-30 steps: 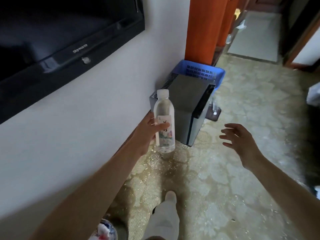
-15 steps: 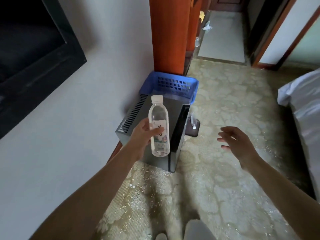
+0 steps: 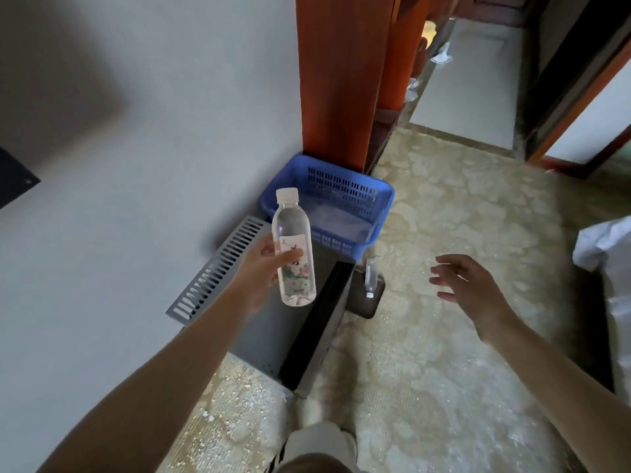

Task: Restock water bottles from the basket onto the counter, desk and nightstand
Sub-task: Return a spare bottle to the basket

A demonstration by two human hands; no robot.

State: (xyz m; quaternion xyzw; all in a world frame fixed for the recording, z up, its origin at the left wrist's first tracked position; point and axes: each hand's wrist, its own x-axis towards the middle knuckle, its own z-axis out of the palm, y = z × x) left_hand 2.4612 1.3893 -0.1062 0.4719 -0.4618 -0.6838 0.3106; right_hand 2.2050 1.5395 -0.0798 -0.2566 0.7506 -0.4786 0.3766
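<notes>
Television (image 3: pixel 13 180): only a dark corner shows at the left edge on the white wall; one second ago the screen filled the upper left, so the view has turned to the right.
Left hand (image 3: pixel 264 268): the thumb and fingers curl around the middle of the water bottle, over its label; the arm reaches forward from the lower left, as before.
Water bottle (image 3: pixel 293 250): clear, with a white cap, held almost upright in the air above the grey box; the cap leans a little to the left. It was in the same grip half a second ago.
Grey box (image 3: pixel 273 322): a metal unit with a slotted vent on its left side and a black front strip, standing on the floor against the wall; it now lies lower and closer in the view than before.
Blue basket (image 3: pixel 382 213): stands on the floor just behind the grey box, beside the orange wooden post (image 3: pixel 341 80). More of its inside shows now; what is in it I cannot tell.
Small bottle (image 3: pixel 369 279): stands on a dark mat just right of the grey box.
Right hand (image 3: pixel 464 285): fingers spread and relaxed, holding nothing, above the patterned carpet (image 3: pixel 444 370), almost unchanged.
White bedding (image 3: pixel 607 247): at the right edge.
</notes>
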